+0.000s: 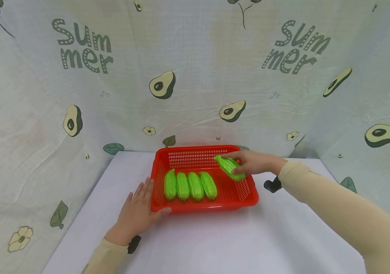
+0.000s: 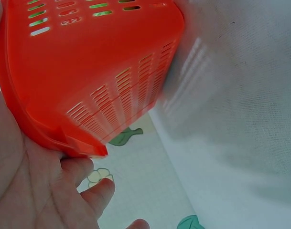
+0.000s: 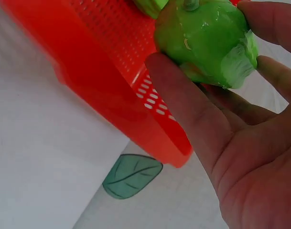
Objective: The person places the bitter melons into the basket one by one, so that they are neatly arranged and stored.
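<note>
A red plastic basket point(image 1: 201, 207) with slotted sides stands on the table. Several bright green ridged vegetables point(image 1: 182, 186), each tapering at one end, lie side by side in its left half. Over the basket's right end, my right hand point(image 1: 254, 161) holds another such green ridged vegetable point(image 1: 229, 166) between thumb and fingers, tilted with its narrow end to the upper left. The right wrist view shows the stem nub on this vegetable point(image 3: 207, 43). My left hand point(image 1: 139, 211) lies with fingers extended along the basket's left side, its thumb near the front rim.
The white table point(image 1: 208, 243) stretches in front of the basket and to both sides. Behind it hangs a pale cloth point(image 1: 195, 49) printed with avocados and lettering, which also surrounds the table left and right. Dark wrist devices show at both cuffs.
</note>
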A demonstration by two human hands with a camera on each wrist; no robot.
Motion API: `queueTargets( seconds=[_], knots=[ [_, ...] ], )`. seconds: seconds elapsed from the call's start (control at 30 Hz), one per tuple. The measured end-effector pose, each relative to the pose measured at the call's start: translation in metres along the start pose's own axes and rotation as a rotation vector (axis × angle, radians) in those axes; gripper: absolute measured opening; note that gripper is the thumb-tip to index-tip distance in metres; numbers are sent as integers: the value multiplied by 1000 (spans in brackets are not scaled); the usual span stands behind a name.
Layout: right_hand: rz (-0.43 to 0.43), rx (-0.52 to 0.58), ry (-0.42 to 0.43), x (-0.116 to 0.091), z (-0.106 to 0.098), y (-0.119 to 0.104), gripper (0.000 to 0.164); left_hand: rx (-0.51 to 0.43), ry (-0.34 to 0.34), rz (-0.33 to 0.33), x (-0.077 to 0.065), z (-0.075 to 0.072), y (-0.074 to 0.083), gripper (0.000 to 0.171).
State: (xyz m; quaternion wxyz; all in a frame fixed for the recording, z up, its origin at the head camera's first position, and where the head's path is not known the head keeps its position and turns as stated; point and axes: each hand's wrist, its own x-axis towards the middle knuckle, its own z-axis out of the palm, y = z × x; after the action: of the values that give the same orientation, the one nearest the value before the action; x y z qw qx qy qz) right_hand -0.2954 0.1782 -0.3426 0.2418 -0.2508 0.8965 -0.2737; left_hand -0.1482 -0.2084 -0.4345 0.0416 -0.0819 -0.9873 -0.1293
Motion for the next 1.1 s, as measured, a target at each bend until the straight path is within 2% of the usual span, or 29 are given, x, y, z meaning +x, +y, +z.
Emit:
queueTargets(
  seconds=[0.3,0.6,0.87,1.1],
  knots=[
    [11,-26,-54,14,18,-4,67,-9,6,7,0,0,0,119],
    [55,-77,-89,24,27,-3,67,-9,11,10,0,1,0,118],
    [135,6,-145,30,33,-3,74,-13,7,16,0,-2,1,118],
    [143,-27,-166,31,41,-7,72,-15,4,4,0,-2,1,118]
  ],
)
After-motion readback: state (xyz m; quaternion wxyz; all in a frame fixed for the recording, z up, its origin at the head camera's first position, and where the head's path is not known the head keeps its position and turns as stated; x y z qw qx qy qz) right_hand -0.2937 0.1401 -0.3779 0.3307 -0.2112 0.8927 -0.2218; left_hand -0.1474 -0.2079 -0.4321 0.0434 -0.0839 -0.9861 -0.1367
